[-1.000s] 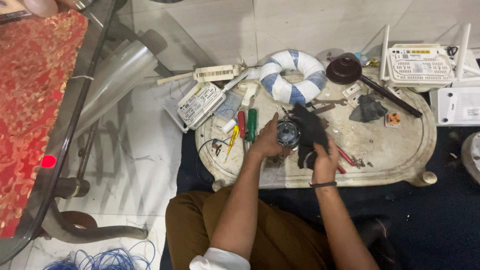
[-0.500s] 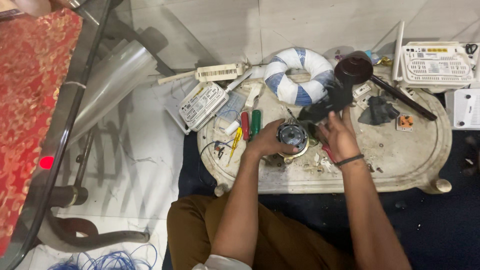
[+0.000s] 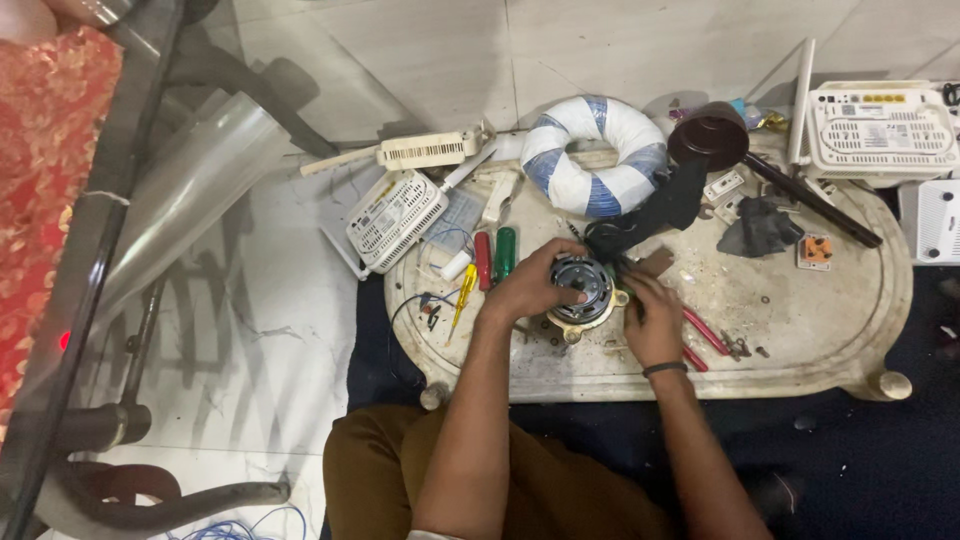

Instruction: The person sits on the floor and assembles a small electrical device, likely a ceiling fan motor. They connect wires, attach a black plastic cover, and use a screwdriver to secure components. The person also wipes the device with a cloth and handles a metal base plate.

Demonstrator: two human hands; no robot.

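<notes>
Round grey metal motor w/ cream base (image 3: 582,290) sits near centre of oval off-white stone tray (image 3: 800,330). Left hand (image 3: 528,290) grips its left side; right hand (image 3: 652,318) touches its right edge, grip unclear. Red and green screwdrivers (image 3: 494,256) just left; blue-white striped ring (image 3: 593,155) behind.

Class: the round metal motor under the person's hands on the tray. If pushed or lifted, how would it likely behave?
The motor looks like dense metal, so probably heavy for its size and rigid. Its round body might roll if tipped on edge. The left hand already steadies it, suggesting it could shift.
</notes>
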